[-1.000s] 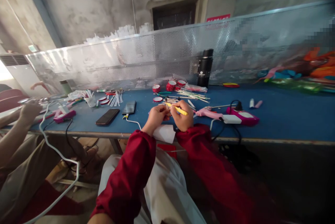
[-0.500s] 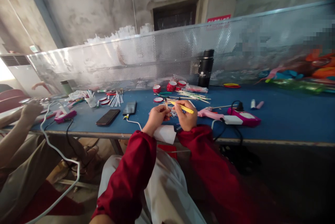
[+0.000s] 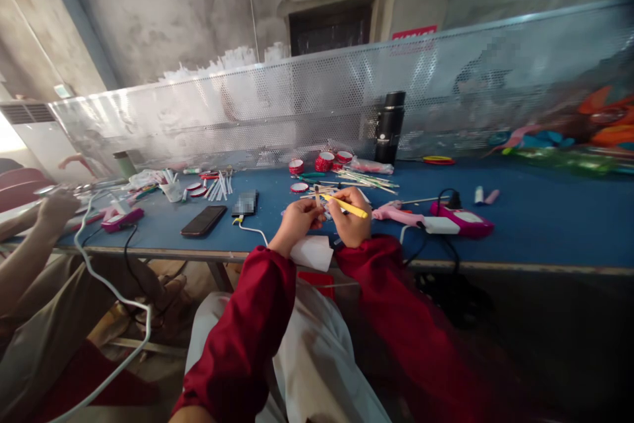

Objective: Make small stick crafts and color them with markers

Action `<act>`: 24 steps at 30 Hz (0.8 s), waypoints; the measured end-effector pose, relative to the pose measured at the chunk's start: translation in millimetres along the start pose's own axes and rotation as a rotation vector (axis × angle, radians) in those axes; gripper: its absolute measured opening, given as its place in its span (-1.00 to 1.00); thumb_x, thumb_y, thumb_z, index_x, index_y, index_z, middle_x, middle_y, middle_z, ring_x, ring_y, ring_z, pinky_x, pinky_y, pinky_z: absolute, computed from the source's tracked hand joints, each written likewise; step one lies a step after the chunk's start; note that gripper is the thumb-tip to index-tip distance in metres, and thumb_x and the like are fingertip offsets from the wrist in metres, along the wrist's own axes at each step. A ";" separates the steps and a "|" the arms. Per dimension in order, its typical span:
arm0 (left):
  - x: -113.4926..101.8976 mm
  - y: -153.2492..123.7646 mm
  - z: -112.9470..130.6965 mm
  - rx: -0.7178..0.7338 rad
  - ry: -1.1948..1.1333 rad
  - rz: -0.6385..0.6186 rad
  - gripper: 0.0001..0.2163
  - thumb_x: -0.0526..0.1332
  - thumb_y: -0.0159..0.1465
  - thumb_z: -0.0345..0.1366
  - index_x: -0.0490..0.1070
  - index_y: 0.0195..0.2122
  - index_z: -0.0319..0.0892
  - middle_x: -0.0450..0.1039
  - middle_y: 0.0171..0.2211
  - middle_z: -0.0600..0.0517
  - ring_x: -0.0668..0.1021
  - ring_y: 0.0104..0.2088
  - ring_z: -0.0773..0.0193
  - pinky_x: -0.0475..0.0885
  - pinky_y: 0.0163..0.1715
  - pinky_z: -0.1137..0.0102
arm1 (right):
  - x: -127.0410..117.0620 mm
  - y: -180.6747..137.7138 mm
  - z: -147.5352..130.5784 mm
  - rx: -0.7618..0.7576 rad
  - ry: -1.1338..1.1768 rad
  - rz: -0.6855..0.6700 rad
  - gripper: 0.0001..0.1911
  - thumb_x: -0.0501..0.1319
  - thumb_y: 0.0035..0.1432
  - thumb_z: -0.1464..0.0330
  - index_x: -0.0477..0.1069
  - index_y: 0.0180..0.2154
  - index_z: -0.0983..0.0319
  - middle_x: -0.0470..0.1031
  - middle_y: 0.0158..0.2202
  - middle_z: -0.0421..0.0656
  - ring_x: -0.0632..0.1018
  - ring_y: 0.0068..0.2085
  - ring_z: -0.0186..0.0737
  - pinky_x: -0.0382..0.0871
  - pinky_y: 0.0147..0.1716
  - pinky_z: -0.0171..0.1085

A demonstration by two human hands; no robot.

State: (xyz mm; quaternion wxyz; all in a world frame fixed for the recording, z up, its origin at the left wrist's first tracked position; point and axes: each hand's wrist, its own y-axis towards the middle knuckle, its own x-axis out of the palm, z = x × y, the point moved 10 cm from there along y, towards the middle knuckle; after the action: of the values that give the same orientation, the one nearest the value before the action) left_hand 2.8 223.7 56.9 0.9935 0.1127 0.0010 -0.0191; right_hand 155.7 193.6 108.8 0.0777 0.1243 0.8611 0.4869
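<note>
My right hand [image 3: 351, 222] grips a yellow marker [image 3: 352, 207], its tip pointing left. Pinched upright in my left hand [image 3: 300, 222] is a small pale strip [image 3: 317, 198] with a dark top end. The marker's tip is close to the strip; whether they touch is too small to tell. A white sheet [image 3: 312, 253] lies under my wrists at the table edge. Thin sticks [image 3: 369, 179] are spread just beyond my hands, beside a red-and-white round piece [image 3: 299, 187].
A pink glue gun [image 3: 396, 213] rests right of my hands, near a purple-and-white device [image 3: 465, 222]. Behind stands a black flask [image 3: 390, 127]. A phone [image 3: 203, 221] and a cabled power bank [image 3: 245, 202] lie left. Another person's hand [image 3: 57, 208] is at far left.
The strip in my left hand has shifted very slightly to the right. My right hand and the marker have moved only a little.
</note>
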 end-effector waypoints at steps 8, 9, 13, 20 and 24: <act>2.8 -2.1 2.3 -0.002 0.013 -0.019 -0.69 0.48 0.16 -0.13 0.43 -0.46 -0.22 0.46 -0.56 0.11 0.45 -0.61 0.44 0.34 -0.55 0.52 | 6.0 -0.3 -1.8 0.002 -0.019 -0.057 -0.81 0.21 0.31 0.19 0.35 -0.35 0.09 0.60 -0.42 -0.19 0.61 -0.40 -0.15 0.48 -0.38 -0.20; 2.8 -2.2 2.2 -0.002 0.011 -0.020 -0.68 0.48 0.16 -0.13 0.43 -0.45 -0.22 0.46 -0.56 0.11 0.46 -0.60 0.43 0.35 -0.55 0.52 | 6.8 -0.3 -1.2 0.004 -0.016 -0.066 -0.81 0.21 0.32 0.19 0.35 -0.34 0.09 0.61 -0.42 -0.19 0.61 -0.40 -0.14 0.48 -0.38 -0.19; 2.2 -1.6 0.7 -0.003 0.006 -0.018 -0.68 0.49 0.15 -0.11 0.45 -0.44 -0.22 0.47 -0.55 0.11 0.47 -0.59 0.43 0.37 -0.54 0.52 | 9.0 -0.4 0.1 -0.008 -0.013 -0.082 -0.82 0.21 0.33 0.20 0.35 -0.34 0.09 0.60 -0.43 -0.19 0.62 -0.39 -0.13 0.48 -0.36 -0.19; -0.9 -1.9 2.7 0.003 0.010 0.013 -0.71 0.48 0.16 -0.16 0.45 -0.46 -0.23 0.48 -0.54 0.09 0.46 -0.60 0.43 0.36 -0.55 0.52 | 5.1 -0.2 2.0 0.013 -0.041 -0.046 -0.79 0.21 0.34 0.19 0.34 -0.35 0.10 0.60 -0.44 -0.19 0.59 -0.43 -0.16 0.45 -0.39 -0.20; 0.2 -2.7 4.5 0.008 0.011 0.004 -0.69 0.49 0.15 -0.14 0.44 -0.48 -0.22 0.47 -0.54 0.09 0.46 -0.59 0.42 0.36 -0.54 0.51 | 8.2 0.0 -1.7 -0.010 -0.033 -0.079 -0.80 0.20 0.34 0.20 0.34 -0.36 0.10 0.61 -0.43 -0.18 0.61 -0.41 -0.15 0.47 -0.37 -0.19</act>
State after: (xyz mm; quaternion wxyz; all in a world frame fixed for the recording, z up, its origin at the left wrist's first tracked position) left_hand 2.9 220.1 60.7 0.9930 0.1169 0.0062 -0.0166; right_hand 147.4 194.5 109.5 0.1118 0.0980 0.8615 0.4856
